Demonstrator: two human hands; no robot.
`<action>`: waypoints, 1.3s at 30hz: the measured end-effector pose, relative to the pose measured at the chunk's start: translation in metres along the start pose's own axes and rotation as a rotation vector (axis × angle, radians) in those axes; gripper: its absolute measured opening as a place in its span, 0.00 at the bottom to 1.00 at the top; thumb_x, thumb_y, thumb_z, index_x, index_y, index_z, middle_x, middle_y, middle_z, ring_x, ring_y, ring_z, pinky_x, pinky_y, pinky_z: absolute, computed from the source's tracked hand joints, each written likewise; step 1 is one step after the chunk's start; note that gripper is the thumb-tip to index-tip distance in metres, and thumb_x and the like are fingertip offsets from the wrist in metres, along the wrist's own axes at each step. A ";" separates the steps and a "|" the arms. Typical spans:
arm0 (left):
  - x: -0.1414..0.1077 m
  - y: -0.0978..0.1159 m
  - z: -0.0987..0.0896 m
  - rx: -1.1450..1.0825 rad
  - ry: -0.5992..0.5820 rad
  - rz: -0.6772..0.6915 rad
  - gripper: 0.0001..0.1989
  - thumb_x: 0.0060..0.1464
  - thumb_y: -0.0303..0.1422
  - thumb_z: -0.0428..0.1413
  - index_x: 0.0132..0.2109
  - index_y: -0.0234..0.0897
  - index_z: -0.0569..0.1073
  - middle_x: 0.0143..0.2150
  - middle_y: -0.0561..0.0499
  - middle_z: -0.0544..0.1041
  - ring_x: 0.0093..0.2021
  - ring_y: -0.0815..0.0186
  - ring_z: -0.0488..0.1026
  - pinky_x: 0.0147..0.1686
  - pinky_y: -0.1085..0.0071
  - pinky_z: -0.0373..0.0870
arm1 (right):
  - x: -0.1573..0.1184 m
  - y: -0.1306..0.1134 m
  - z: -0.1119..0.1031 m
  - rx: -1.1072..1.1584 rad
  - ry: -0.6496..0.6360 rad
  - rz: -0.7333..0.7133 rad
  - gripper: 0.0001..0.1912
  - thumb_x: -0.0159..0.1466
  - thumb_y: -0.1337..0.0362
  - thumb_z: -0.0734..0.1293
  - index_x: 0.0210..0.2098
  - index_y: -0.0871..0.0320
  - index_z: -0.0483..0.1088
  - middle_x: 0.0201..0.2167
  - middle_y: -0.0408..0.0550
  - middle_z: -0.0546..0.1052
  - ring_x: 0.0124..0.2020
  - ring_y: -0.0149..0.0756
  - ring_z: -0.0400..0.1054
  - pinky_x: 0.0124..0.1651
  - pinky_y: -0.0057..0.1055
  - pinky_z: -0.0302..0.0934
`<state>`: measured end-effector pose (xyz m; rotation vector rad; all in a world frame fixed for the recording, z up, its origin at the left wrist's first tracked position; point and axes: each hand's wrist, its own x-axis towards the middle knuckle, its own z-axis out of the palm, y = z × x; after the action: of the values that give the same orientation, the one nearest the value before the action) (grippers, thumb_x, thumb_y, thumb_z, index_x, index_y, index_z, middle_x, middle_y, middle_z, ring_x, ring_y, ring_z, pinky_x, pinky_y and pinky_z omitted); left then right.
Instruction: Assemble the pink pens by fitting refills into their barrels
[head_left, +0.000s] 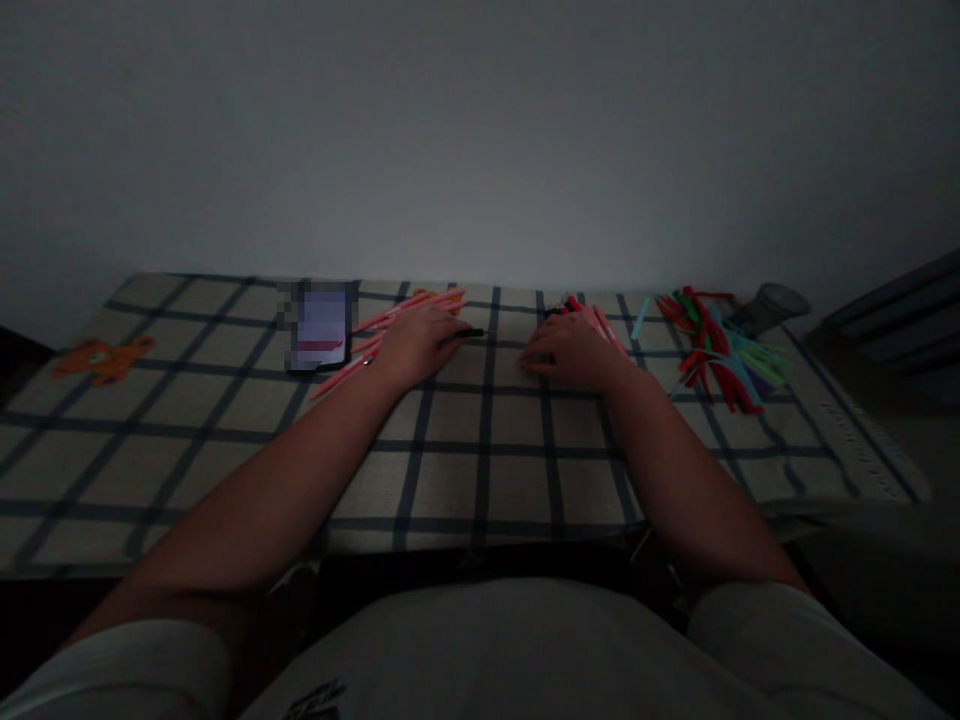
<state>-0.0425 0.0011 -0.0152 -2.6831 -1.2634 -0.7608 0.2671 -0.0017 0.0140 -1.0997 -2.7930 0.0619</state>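
Observation:
My left hand [421,342] is closed, and a thin black pen tip [472,332] sticks out of its fingers to the right. Pink pen barrels [341,378] lie beside and behind that hand. My right hand [574,350] is a short way to the right, low over the cloth with its fingers curled. A small dark spot shows at those fingers, too small to name. Just beyond the right hand lie more pink barrels [609,328] and some small red and black pieces [571,304], partly hidden by it.
A phone [321,328] with a lit screen lies left of the barrels. An orange bear-shaped piece [103,360] is at the far left. On the right are a pile of red, green and blue strips [720,360] and a clear cup [772,308]. A checked cloth [450,480] covers the table against the wall.

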 end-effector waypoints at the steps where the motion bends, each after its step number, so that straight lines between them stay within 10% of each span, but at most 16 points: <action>1: 0.000 0.000 0.000 0.007 -0.006 0.000 0.14 0.71 0.39 0.58 0.55 0.44 0.86 0.54 0.45 0.88 0.58 0.55 0.82 0.60 0.54 0.76 | 0.001 -0.001 0.001 -0.004 -0.024 -0.001 0.08 0.71 0.61 0.73 0.46 0.49 0.87 0.47 0.50 0.87 0.53 0.49 0.73 0.59 0.49 0.58; 16: 0.002 0.004 -0.004 0.036 -0.061 0.004 0.15 0.72 0.38 0.57 0.57 0.44 0.85 0.55 0.45 0.88 0.59 0.55 0.81 0.61 0.55 0.75 | 0.005 -0.005 -0.003 0.044 -0.116 0.052 0.11 0.72 0.65 0.70 0.47 0.54 0.87 0.50 0.53 0.87 0.55 0.49 0.75 0.60 0.48 0.60; 28: 0.004 0.010 -0.005 0.027 -0.111 0.075 0.16 0.74 0.39 0.55 0.57 0.42 0.85 0.50 0.46 0.88 0.54 0.56 0.82 0.56 0.58 0.76 | 0.013 -0.010 0.018 0.241 0.319 0.063 0.09 0.73 0.60 0.73 0.47 0.55 0.85 0.44 0.53 0.86 0.49 0.46 0.76 0.55 0.42 0.67; 39: 0.004 0.014 -0.010 0.051 -0.095 0.079 0.16 0.75 0.41 0.54 0.57 0.44 0.85 0.51 0.49 0.88 0.56 0.58 0.82 0.57 0.61 0.76 | 0.016 -0.006 0.031 0.196 0.439 -0.002 0.07 0.73 0.60 0.74 0.45 0.53 0.86 0.43 0.53 0.87 0.48 0.46 0.77 0.55 0.45 0.70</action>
<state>-0.0342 -0.0079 -0.0025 -2.7386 -1.1710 -0.5907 0.2471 0.0057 -0.0145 -0.9313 -2.3423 0.0810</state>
